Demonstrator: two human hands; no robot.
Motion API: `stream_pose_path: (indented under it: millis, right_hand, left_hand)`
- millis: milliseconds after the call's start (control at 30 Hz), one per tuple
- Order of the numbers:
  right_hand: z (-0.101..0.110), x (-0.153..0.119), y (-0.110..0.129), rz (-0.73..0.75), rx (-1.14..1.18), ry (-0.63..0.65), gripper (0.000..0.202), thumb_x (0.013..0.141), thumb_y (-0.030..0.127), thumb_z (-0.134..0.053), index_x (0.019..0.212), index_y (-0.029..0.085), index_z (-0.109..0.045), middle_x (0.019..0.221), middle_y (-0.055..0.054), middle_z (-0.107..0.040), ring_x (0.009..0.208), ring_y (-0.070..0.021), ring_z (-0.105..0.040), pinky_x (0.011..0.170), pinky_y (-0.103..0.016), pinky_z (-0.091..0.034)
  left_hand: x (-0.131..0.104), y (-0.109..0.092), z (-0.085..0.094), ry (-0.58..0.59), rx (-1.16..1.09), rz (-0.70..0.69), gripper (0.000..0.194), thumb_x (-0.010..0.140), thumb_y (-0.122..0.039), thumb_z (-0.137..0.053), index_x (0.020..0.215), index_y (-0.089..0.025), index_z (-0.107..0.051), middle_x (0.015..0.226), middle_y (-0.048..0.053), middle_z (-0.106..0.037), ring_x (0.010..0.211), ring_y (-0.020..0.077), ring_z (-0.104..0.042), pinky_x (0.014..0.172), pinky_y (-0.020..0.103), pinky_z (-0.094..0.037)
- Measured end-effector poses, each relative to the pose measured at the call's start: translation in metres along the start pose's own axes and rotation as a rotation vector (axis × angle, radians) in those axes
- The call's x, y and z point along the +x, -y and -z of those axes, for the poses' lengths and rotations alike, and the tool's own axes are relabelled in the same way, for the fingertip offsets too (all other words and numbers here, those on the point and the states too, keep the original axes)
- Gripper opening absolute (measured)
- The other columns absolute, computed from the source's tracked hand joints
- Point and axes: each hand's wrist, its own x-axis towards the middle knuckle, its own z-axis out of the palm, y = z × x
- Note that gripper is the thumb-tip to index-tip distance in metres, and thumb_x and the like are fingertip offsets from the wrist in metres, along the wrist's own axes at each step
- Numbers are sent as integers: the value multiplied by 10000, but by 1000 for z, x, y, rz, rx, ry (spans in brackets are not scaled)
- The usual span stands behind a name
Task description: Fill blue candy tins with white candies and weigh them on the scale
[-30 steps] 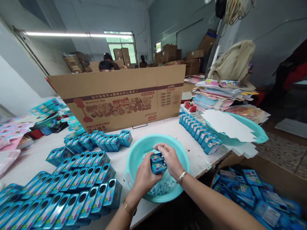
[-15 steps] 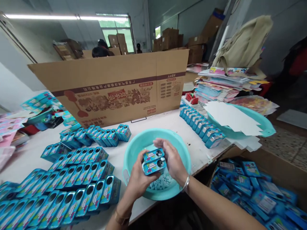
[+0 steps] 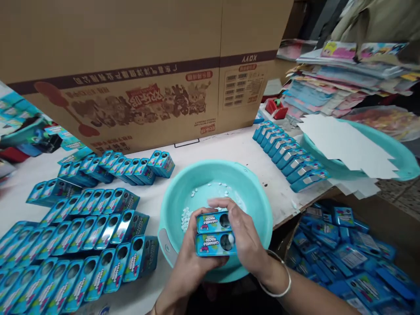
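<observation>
Two blue candy tins (image 3: 208, 244), stacked one against the other with round holes in their tops, are gripped in my left hand (image 3: 187, 262) over a turquoise basin (image 3: 175, 197). Pale candy shows in the nearer tin's hole; the other hole looks dark. My right hand (image 3: 245, 240) is cupped along the tins' right ends, fingers extended and seemingly touching them. Small pale candies (image 3: 185, 218) lie in the basin, partly hidden by my hands and the tins.
Rows of blue tins (image 3: 108, 267) with open holes stand left on the white table (image 3: 226, 146). More tins (image 3: 288, 157) line up at right. A large cardboard panel (image 3: 147, 39) stands behind. A box of blue tins (image 3: 357, 253) sits below right, near a turquoise tub (image 3: 398, 151) holding white sheets (image 3: 348, 144).
The view has tilted down and come closer. The candies have shifted from the basin's near side to its left. The tins remain in my left hand, the right beside them.
</observation>
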Motion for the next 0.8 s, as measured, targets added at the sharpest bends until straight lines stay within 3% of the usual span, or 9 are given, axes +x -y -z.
stream_pose_path:
  millis: [100, 267, 333, 400, 467, 533, 633, 700, 800]
  right_hand:
    - [9, 0, -1, -10, -1, 107, 469, 981, 538, -340, 1189, 276, -670, 1247, -63, -641, 1216, -255, -542, 1089, -447, -375]
    - [44, 10, -3, 152, -32, -118, 422, 989, 477, -361, 1236, 268, -631, 1259, -74, -632, 1201, -260, -544, 1062, -469, -394]
    - [52, 22, -7, 115, -221, 53, 350, 987, 391, -405, 1220, 272, -638, 1207, -73, -654, 1132, -256, -578, 1006, -459, -427]
    - [48, 37, -16, 120, -482, 367, 300, 939, 309, -503, 1192, 251, -654, 1155, -93, -671, 1078, -277, -588, 960, -477, -434]
    - [32, 51, -33, 223, -702, 685, 296, 845, 262, -611, 1128, 209, -681, 1138, -131, -672, 1072, -322, -570, 939, -518, -419]
    - [9, 62, -53, 337, -812, 901, 283, 760, 255, -683, 1034, 184, -697, 1166, -158, -658, 1110, -355, -537, 940, -535, -404]
    - [-25, 66, -79, 436, -711, 1049, 271, 746, 308, -686, 998, 206, -683, 1193, -131, -655, 1115, -310, -538, 938, -466, -423]
    - [-36, 61, -85, 479, -638, 1086, 297, 760, 303, -659, 1039, 203, -669, 1191, -128, -655, 1113, -293, -540, 941, -445, -423]
    - [-32, 43, -78, 414, -669, 1126, 262, 829, 297, -577, 1043, 174, -667, 1044, -138, -685, 971, -283, -587, 884, -451, -435]
  left_hand:
    - [3, 12, 10, -4, 25, -128, 819, 500, -140, -837, 1228, -288, -491, 1275, 63, -581, 1097, 290, -621, 836, 360, -589]
    - [-1, 3, 33, -120, 181, -183, 755, 542, -245, -858, 1218, -269, -523, 1289, 93, -577, 1227, 330, -556, 975, 449, -546]
    - [-2, -4, 38, -182, 200, -210, 687, 548, -305, -857, 1158, -271, -542, 1242, 83, -601, 1215, 316, -568, 1007, 461, -525]
    - [-3, -8, 39, -277, 241, -250, 684, 520, -358, -870, 1113, -264, -541, 1179, 75, -621, 1170, 305, -596, 1010, 462, -520]
    - [-5, -6, 38, -441, 290, -272, 755, 499, -389, -877, 1147, -267, -508, 1175, 63, -613, 1120, 293, -616, 996, 466, -523]
    - [-7, -2, 36, -644, 299, -282, 819, 525, -413, -867, 1227, -298, -461, 1193, 42, -589, 1074, 273, -620, 991, 482, -515]
    - [-8, 5, 35, -837, 231, -277, 834, 626, -412, -827, 1332, -362, -386, 1181, 13, -569, 1030, 229, -607, 1030, 493, -467]
    - [-7, 8, 35, -831, 192, -278, 849, 644, -385, -827, 1358, -349, -370, 1152, 10, -577, 1002, 205, -611, 1026, 457, -467]
    - [-2, 5, 33, -775, 164, -300, 859, 628, -356, -847, 1353, -297, -390, 1123, 19, -599, 968, 189, -629, 953, 374, -509]
